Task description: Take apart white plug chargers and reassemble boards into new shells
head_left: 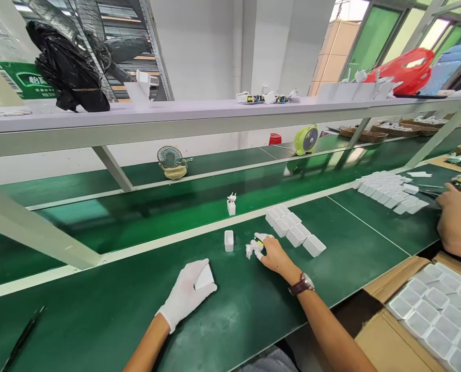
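gloved left hand [187,292] has its fingers curled round a white box [204,279] over the green bench [226,320], mostly covered, so can't tell its long axis. right hand [274,254] pinches a white-and-yellow part [254,247], fingertips nearly together, details too small. between them, an open case [229,241] points lengthwise toward the pale rail [168,239].

There are 2 small fans [306,140], 1 wristwatch [306,281] and, in the left grip [186,292], 1 white case [204,278].
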Demonstrator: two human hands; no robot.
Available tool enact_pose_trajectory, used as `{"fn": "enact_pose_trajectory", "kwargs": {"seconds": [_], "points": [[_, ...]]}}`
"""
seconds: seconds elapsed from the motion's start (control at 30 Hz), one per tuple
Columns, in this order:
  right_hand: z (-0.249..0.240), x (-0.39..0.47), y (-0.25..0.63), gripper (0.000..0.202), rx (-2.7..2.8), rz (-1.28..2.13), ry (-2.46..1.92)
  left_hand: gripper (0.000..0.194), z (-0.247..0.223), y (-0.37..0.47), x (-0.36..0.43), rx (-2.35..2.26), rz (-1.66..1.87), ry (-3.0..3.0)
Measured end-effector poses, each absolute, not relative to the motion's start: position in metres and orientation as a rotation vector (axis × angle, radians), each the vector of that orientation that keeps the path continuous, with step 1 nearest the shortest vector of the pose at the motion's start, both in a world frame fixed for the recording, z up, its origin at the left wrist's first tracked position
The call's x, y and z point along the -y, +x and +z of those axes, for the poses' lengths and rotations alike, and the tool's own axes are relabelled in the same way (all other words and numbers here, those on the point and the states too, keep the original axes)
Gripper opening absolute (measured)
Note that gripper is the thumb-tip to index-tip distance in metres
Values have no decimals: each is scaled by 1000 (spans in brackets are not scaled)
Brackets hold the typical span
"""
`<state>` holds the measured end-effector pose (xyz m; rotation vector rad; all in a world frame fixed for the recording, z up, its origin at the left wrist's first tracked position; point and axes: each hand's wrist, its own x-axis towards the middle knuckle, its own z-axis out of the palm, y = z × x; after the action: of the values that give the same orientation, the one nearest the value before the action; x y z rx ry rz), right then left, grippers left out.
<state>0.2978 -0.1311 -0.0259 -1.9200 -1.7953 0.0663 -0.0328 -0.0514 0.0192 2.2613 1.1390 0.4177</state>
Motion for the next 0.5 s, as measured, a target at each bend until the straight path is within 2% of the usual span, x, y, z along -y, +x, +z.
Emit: {"fn": "enact_pose_trajectory", "kwargs": {"seconds": [0.1,0.17,0.33,0.5], "points": [[-22,146,311,60,1867,146,-1834,63,17,-34,51,-1132,408,2260],[-18,159,319,65,1809,144,-1823,63,16,-34,50,-1134,401,2260],[-6,177,312,44,1669,152,-1909,63,15,-31,47,-1125,382,2288],[0,164,275,46,1626,-34,-2181,70,9,-29,46,-1094,409,2411]]}}
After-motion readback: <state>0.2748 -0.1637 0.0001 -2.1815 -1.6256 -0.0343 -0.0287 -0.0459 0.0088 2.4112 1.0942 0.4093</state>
